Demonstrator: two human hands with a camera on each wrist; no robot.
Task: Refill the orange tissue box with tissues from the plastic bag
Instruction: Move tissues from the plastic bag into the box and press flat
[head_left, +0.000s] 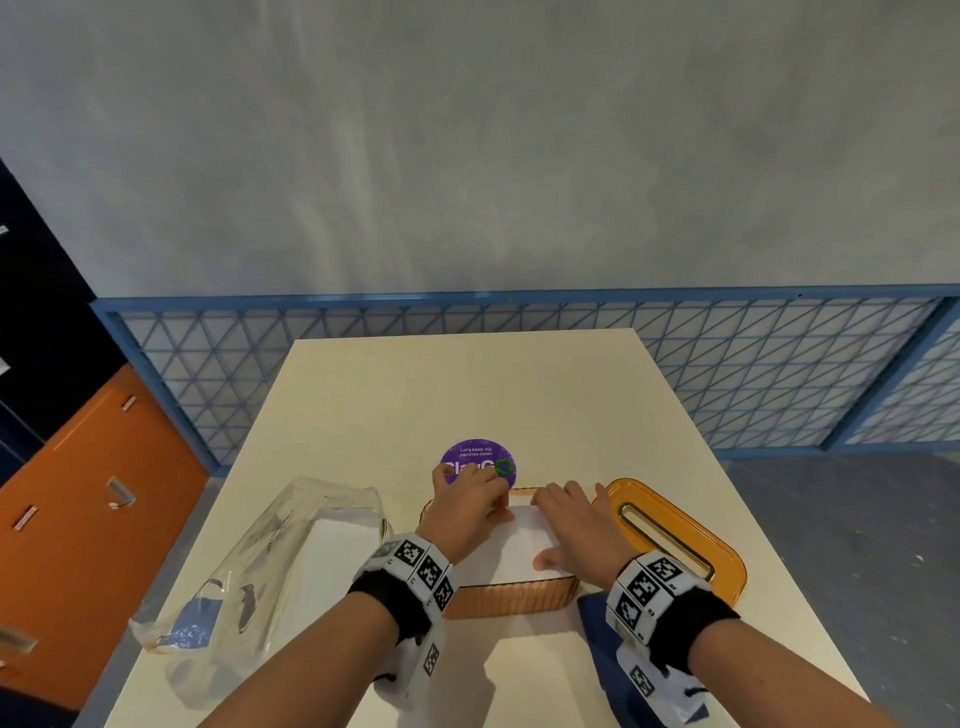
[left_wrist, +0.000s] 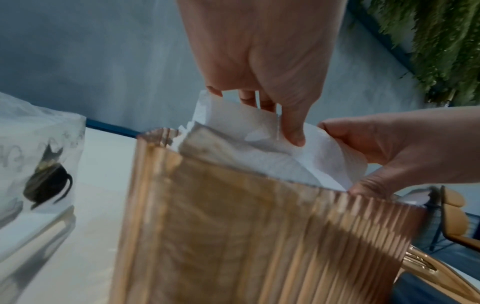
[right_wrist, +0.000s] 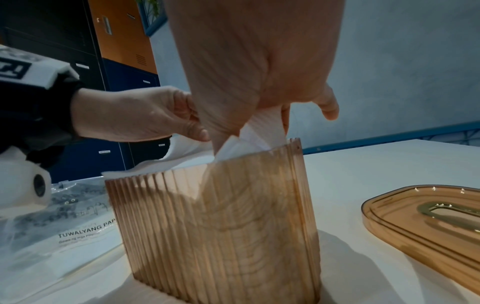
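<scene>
The orange ribbed tissue box (head_left: 511, 597) stands open in the middle of the table, with a white stack of tissues (head_left: 519, 545) sticking out of its top. My left hand (head_left: 483, 501) pinches the stack's far left part, thumb (left_wrist: 293, 135) in front and fingers behind. My right hand (head_left: 556, 525) grips the right part; in the right wrist view its thumb (right_wrist: 221, 142) reaches down inside the box (right_wrist: 221, 216). The clear plastic bag (head_left: 285, 561) lies to the left and still holds white tissues. How deep the stack sits is hidden by the ribbed wall (left_wrist: 233, 226).
The box's orange lid (head_left: 675, 535), with a slot in it, lies flat just right of the box. A round purple sticker (head_left: 478, 462) is on the table behind my hands. A blue object (head_left: 597, 629) lies under my right wrist. A blue mesh rail (head_left: 519, 364) runs past the table's far edge.
</scene>
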